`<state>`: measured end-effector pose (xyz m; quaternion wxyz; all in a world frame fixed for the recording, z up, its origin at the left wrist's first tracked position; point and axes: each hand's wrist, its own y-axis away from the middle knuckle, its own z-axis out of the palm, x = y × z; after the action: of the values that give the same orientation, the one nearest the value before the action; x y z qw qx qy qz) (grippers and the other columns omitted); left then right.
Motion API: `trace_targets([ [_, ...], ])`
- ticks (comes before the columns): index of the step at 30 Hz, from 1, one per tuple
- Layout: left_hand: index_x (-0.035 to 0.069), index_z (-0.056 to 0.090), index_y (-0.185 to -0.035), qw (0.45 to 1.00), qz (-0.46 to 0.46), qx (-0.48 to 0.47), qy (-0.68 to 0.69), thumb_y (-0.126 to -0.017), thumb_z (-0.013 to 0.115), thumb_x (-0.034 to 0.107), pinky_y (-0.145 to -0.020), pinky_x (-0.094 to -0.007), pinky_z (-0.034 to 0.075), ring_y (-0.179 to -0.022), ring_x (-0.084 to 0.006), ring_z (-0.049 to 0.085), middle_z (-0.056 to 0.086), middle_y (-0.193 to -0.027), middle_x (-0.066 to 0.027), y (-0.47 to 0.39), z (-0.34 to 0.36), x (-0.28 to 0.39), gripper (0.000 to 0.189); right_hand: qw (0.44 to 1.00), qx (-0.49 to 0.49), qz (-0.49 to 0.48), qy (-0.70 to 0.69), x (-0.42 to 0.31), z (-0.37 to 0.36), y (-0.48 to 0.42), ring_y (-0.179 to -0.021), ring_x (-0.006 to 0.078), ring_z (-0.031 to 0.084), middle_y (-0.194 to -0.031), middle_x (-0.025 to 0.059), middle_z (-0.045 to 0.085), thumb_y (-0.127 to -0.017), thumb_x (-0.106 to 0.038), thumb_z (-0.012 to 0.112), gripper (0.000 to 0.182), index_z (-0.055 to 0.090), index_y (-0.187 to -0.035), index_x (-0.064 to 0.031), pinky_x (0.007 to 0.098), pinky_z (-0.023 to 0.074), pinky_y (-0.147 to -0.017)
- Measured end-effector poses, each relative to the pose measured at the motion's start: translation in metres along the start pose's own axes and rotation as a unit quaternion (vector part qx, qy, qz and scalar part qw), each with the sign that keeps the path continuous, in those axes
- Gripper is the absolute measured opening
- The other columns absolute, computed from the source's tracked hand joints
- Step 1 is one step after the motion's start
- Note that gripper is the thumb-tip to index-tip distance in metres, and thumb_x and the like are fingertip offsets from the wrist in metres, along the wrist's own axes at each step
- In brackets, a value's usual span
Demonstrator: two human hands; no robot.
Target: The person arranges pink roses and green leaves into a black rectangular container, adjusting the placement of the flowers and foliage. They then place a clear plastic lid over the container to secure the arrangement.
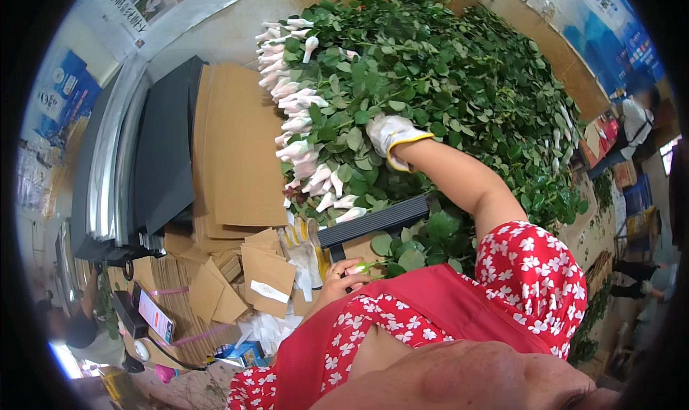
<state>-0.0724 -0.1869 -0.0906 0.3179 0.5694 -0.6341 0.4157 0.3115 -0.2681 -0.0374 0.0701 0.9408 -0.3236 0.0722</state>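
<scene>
My left hand (339, 282), bare and wearing a ring, is closed around a pale rose (356, 270) just below the rose's head, close to my red apron (398, 297). The rose's leafy stem runs to the right. My right hand (395, 138), in a white glove with a yellow cuff edge, reaches into the big pile of leafy rose stems (447, 81). Leaves hide its fingers, so its grip cannot be seen. Many rose heads in white mesh sleeves (296, 120) line the pile's left side. A dark ribbed bar (374, 221) lies between my hands.
A used work glove (303, 246) lies beside cardboard pieces (269, 281). Upright cardboard sheets (250, 151) and black panels (164, 146) stand left. A phone (155, 313) leans by stacked cardboard. Co-workers are at the far left (86, 324) and right (638, 122).
</scene>
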Motion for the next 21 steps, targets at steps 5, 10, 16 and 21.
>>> trace_targets([
  [5, 0.02, 0.076, -0.1, 1.0, -0.022, -0.001, 0.01, -0.077, 0.075, 0.016, -0.099, -0.0409, 0.04, -0.115, -0.0309, 0.053, 0.058, -0.129, -0.0121, 0.003, 0.0, 0.003, 0.024, 0.985, -0.003, -0.001, -0.174, 0.041, -0.117, -0.022, -0.096, 0.0358, 0.067, -0.105, 0.0178, 0.07, -0.082, -0.031, 0.064, 0.036, 0.069, -0.11, -0.0087, 0.0417, 0.0548, -0.084],
  [10, 0.014, 0.07, -0.117, 0.974, -0.175, 0.035, 0.142, -0.082, 0.076, 0.026, -0.098, -0.0336, 0.042, -0.112, -0.0219, 0.057, 0.067, -0.123, -0.0039, 0.032, 0.032, -0.054, 0.037, 0.951, 0.199, 0.117, -0.207, 0.118, -0.08, -0.137, -0.096, 0.0387, 0.065, -0.106, 0.0247, 0.065, -0.089, -0.018, 0.053, 0.022, 0.062, -0.105, -0.0059, 0.0439, 0.0529, -0.081],
  [16, 0.015, 0.069, -0.119, 0.977, -0.169, 0.071, 0.112, -0.08, 0.076, 0.028, -0.095, -0.0364, 0.045, -0.106, -0.0258, 0.061, 0.068, -0.118, -0.0052, 0.075, 0.066, -0.088, 0.042, 0.934, -0.104, 0.233, -0.251, 0.143, -0.043, -0.198, -0.117, 0.0241, 0.058, -0.135, 0.0129, 0.057, -0.086, -0.031, 0.054, 0.05, 0.057, -0.129, -0.0074, 0.0379, 0.0435, -0.097],
  [21, 0.019, 0.069, -0.119, 0.975, -0.167, 0.027, 0.145, -0.082, 0.074, 0.026, -0.1, -0.0374, 0.041, -0.112, -0.0255, 0.057, 0.064, -0.124, -0.0036, 0.053, 0.055, -0.075, 0.038, 0.962, 0.193, 0.195, 0.007, 0.183, -0.125, -0.188, -0.101, 0.03, 0.065, -0.117, 0.0149, 0.066, -0.086, -0.029, 0.054, 0.038, 0.061, -0.114, -0.0045, 0.0386, 0.0512, -0.085],
])
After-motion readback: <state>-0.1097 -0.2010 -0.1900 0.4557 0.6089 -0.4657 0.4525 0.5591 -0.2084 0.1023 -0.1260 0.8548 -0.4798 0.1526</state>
